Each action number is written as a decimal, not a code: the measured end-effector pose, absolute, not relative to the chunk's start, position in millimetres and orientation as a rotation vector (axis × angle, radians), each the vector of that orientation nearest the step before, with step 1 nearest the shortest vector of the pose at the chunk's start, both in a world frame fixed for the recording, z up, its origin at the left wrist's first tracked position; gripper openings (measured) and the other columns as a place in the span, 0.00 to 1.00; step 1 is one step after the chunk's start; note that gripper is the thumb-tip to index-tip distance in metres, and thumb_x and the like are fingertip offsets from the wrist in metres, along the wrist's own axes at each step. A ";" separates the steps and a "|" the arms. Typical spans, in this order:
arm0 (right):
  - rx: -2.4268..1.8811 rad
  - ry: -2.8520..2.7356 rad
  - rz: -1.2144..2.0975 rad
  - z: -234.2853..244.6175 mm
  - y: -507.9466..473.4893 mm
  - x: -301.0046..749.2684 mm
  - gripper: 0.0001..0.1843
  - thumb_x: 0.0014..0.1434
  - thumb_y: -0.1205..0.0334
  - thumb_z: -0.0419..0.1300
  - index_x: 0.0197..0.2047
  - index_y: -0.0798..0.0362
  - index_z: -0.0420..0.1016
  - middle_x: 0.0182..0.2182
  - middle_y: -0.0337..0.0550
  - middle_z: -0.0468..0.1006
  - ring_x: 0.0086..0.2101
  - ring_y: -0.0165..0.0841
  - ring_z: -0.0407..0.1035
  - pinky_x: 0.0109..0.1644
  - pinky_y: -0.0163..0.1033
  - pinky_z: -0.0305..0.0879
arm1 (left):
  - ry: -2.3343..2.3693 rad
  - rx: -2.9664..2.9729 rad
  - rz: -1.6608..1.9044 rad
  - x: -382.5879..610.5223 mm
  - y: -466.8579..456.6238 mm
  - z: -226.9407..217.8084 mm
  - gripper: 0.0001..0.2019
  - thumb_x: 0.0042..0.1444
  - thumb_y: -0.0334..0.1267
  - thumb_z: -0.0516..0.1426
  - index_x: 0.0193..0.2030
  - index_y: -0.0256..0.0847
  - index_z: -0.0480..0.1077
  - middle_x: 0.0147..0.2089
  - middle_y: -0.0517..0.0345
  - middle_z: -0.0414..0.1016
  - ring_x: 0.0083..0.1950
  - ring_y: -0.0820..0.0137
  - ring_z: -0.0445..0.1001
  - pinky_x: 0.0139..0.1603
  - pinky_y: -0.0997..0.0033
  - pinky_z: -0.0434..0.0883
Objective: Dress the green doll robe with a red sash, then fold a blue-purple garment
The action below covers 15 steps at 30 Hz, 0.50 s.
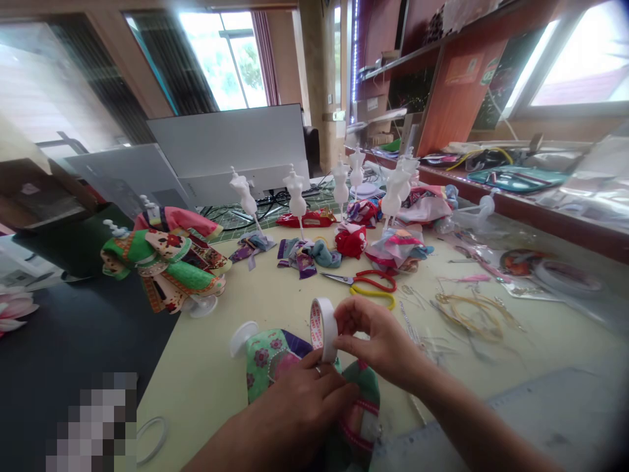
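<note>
A white roll of double-sided tape (329, 328) stands on edge between my hands, red print showing on its inner core. My right hand (376, 337) pinches the roll's right side with thumb and fingers. Below it, my left hand (307, 403) has bent fingers at the bottom of the roll and wears a thin ring; its fingertips are partly hidden. Under the left hand lies a small green doll garment (260, 367) with flowers, pearl trim and a purple patch. A round white stand base (244, 337) sticks out at the garment's upper left.
Scissors (361, 282) with red and yellow handles lie beyond the roll. White mini mannequins (296, 193) and fabric pieces stand behind. Dressed doll forms (167, 262) are at left. Chains and cords (466, 314) lie at right, near a clear ruler (515, 400). A monitor (236, 147) stands behind.
</note>
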State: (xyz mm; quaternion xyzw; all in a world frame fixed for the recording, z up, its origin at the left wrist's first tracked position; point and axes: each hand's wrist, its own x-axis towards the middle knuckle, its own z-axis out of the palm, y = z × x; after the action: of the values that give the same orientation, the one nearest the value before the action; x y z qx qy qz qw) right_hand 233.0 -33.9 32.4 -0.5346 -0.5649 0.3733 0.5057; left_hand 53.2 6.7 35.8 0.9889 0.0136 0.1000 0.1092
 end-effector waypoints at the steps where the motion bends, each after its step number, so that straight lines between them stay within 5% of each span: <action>1: -1.277 -1.352 0.906 32.0 -33.4 232.8 0.14 0.50 0.71 0.62 0.40 0.52 0.68 0.30 0.37 0.72 0.31 0.29 0.68 0.36 0.38 0.67 | 0.039 2.902 0.286 53.2 6.9 35.8 0.11 0.55 0.24 0.48 0.43 0.39 0.64 0.36 0.57 0.73 0.38 0.67 0.71 0.51 0.59 0.66; 4: -1.284 -1.354 0.894 30.9 -32.5 232.0 0.14 0.50 0.71 0.61 0.41 0.52 0.69 0.31 0.38 0.73 0.32 0.30 0.69 0.37 0.38 0.68 | 0.025 2.895 0.286 53.6 7.4 35.1 0.11 0.55 0.24 0.48 0.43 0.39 0.64 0.37 0.56 0.73 0.39 0.66 0.71 0.51 0.59 0.67; 11: -1.330 -1.344 0.801 29.5 -33.3 226.9 0.08 0.49 0.71 0.62 0.26 0.52 0.66 0.26 0.36 0.71 0.28 0.29 0.66 0.31 0.36 0.64 | 0.059 2.912 0.272 52.3 11.6 32.3 0.10 0.55 0.24 0.48 0.41 0.39 0.64 0.33 0.57 0.72 0.36 0.67 0.71 0.50 0.60 0.67; 15: -1.257 -1.316 0.841 26.9 -30.6 227.6 0.12 0.49 0.72 0.61 0.38 0.51 0.69 0.27 0.35 0.71 0.29 0.29 0.66 0.34 0.37 0.66 | 0.081 2.913 0.260 50.7 13.2 29.9 0.10 0.54 0.25 0.49 0.41 0.39 0.64 0.34 0.57 0.72 0.38 0.67 0.71 0.50 0.60 0.67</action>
State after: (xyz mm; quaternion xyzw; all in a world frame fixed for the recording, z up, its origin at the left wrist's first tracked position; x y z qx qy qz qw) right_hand 227.6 -30.6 26.9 -0.5285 -0.5532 0.3533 0.5383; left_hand 50.7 13.2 29.9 0.9899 0.0277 0.0884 0.1075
